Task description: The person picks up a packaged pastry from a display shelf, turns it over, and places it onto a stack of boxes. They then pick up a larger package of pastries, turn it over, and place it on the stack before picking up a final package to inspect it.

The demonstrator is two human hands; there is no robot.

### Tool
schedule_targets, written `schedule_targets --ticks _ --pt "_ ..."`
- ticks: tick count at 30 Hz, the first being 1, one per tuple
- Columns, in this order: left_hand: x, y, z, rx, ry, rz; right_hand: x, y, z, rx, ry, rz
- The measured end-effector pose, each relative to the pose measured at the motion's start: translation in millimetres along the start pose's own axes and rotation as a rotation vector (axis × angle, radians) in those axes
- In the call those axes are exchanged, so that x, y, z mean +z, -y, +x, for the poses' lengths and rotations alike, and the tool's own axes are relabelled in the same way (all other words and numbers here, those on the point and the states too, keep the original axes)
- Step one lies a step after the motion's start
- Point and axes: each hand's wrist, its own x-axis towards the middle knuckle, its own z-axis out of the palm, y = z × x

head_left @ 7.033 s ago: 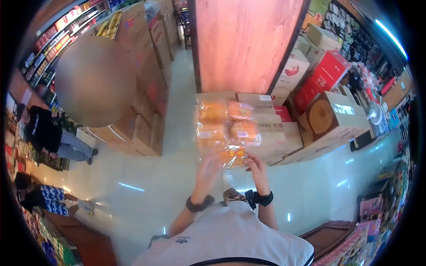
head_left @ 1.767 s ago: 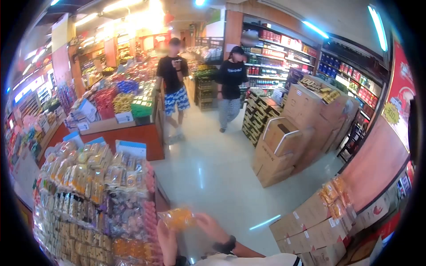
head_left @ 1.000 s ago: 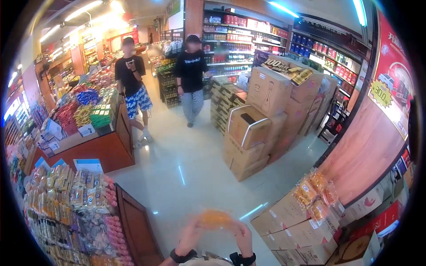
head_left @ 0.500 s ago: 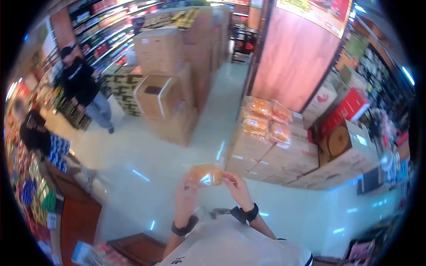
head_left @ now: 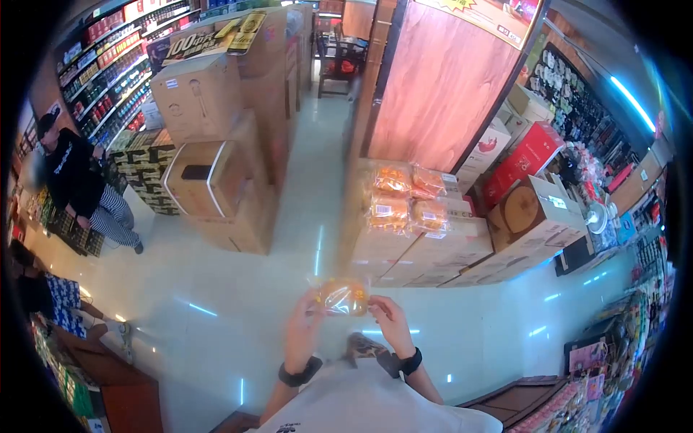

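Observation:
An orange-brown packet in clear, shiny wrapping (head_left: 342,297) is held up between my two hands, above the pale floor. My left hand (head_left: 302,328) pinches its left edge, and my right hand (head_left: 390,322) has the right edge between thumb and fingers. Ahead and to the right, several similar orange packets (head_left: 390,211) lie in two rows on top of stacked cardboard boxes (head_left: 462,247).
Tall cartons (head_left: 198,108) stand left of the aisle (head_left: 314,159). A wooden pillar (head_left: 440,86) rises behind the packets. A person in black (head_left: 72,169) stands at left, with another partly visible below. A wooden counter (head_left: 130,404) is at lower left.
The view has turned right and moved nearer the boxes. The packet stays between both hands. The people and the carton stack now appear further left.

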Motion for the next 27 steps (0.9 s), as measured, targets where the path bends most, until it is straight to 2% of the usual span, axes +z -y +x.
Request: schedule_targets --ticks 2,7,11,14,15,19,22,27 --pt "11.4 12.8 16.9 0.084 0.009 0.044 -6.5 -1.2 12.7 0.013 -0.038 -0.021" --pt "43.4 6.4 72.1 0.075 0.090 0.049 -34.6 -14.0 54.7 0.006 -0.079 -0.033" --pt "92.3 -4.2 115.2 0.090 0.181 0.039 -77.3 -21.4 96.1 0.067 -0.166 -0.007" --pt "137.8 -41.3 143.7 -0.049 0.327 -0.164 -120.3 -18.4 129.2 0.030 -0.243 0.012" --pt "153.5 -21.3 158.4 0.088 0.325 0.069 -133.2 -12.6 138.5 0.066 -0.282 0.076" --pt "219.9 -29.0 208.2 0.210 0.420 0.104 -188.4 -19.0 174.7 0.080 -0.415 0.064" --pt "260.8 -35.6 236.9 0.322 0.458 0.240 -222.1 -24.5 202.4 0.062 -0.473 0.064" --pt "297.1 -4.1 266.4 0.245 0.452 0.248 -251.2 -39.6 242.9 0.112 -0.449 -0.046"
